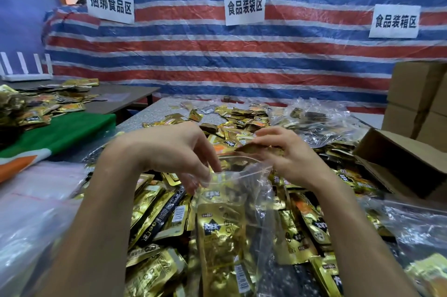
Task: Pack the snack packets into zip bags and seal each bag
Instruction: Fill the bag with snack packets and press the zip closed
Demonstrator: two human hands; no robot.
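Left hand (174, 151): fingertips pinching the rim of a clear zip bag (256, 202), holding its mouth open. Right hand (287, 154): fingers curled round one snack packet (254, 147), held just above the open mouth, not yet inside. Zip bag: hanging between the two hands over the pile, unsealed, already holding gold packets (217, 231), at least two visible; exact count unclear. Loose packets (154, 212): a deep heap under and around the bag, spread across the table (145, 112); many remain unpacked. Filled clear bags (312, 122): heaped at the far right of the table; whether sealed cannot be told. Open cardboard box (399, 158): right of the heap. Judgement: task well under way, this bag part-filled, sealing pending, large stock left.
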